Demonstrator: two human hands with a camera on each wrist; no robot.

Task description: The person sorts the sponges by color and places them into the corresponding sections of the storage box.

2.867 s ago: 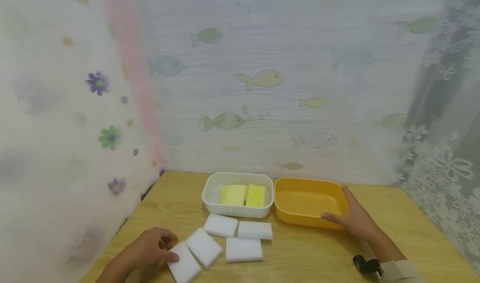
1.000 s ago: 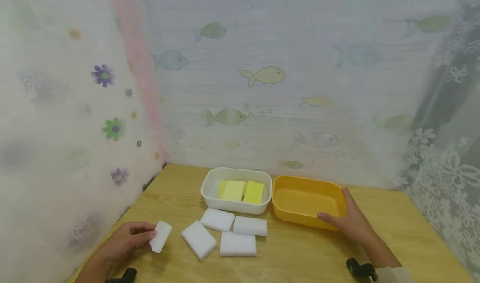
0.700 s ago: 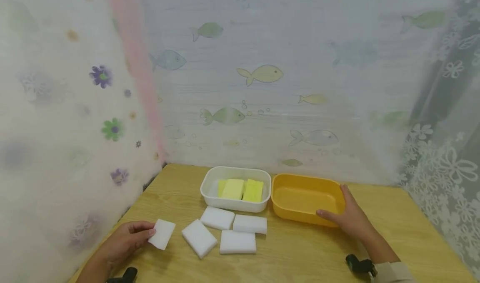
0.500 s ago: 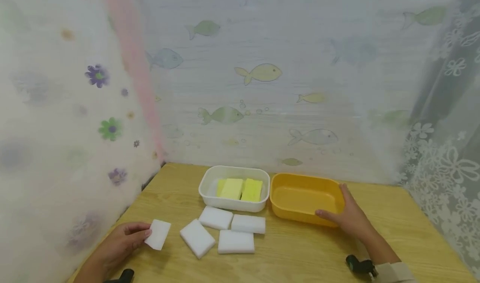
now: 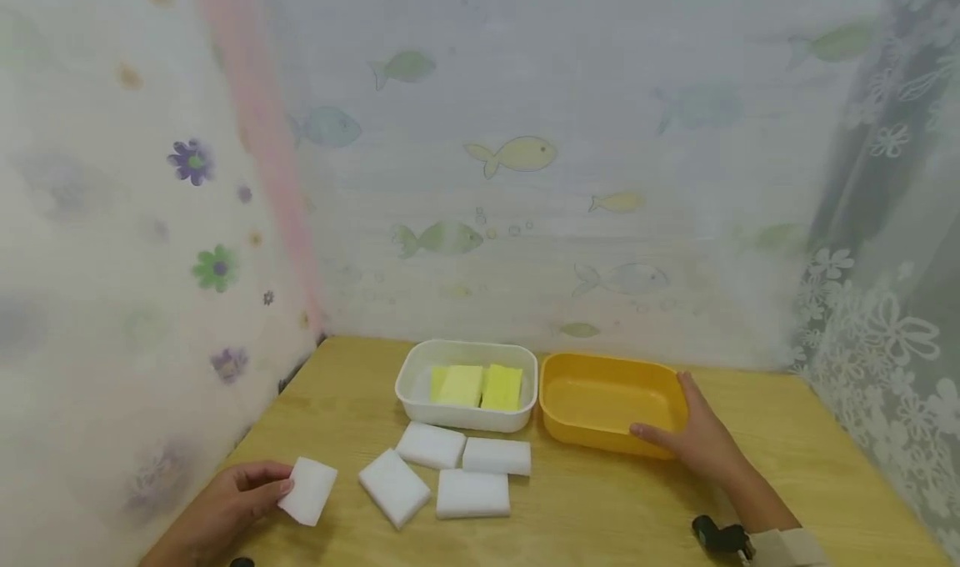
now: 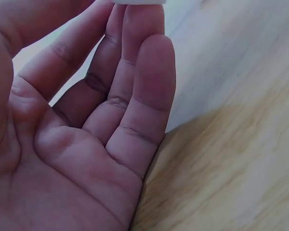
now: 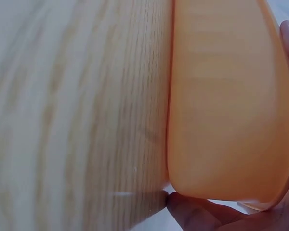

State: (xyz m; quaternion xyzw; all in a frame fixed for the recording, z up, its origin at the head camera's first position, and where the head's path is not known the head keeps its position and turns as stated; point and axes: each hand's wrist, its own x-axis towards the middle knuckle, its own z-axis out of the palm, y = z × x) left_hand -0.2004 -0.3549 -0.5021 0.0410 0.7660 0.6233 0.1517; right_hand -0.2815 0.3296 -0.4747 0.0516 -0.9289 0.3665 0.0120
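Observation:
My left hand (image 5: 232, 504) pinches a white sponge (image 5: 308, 490) by its left edge, thumb in front, above the table's left side. Only a sliver of that sponge shows at the top of the left wrist view, beyond the fingers (image 6: 154, 72). My right hand (image 5: 701, 438) grips the right end of a yellow-orange plastic container (image 5: 600, 439), its thumb along the front wall. In the right wrist view, fingers reach around the container's wall (image 7: 226, 120). Inside the container nothing is seen. Several white sponges (image 5: 472, 494) lie between the left hand and the containers.
A white container (image 5: 465, 419) stands left of the orange one, close against it, with yellow sponges (image 5: 501, 388) inside. The wooden table (image 5: 600, 509) ends at a fish-print curtain (image 5: 637, 317) behind. A black wrist device (image 5: 720, 537) sits by the right sleeve.
My left hand has picked up the leftmost white sponge, carried it a little left and turned its broad face to view. The right hand stays on the orange container.

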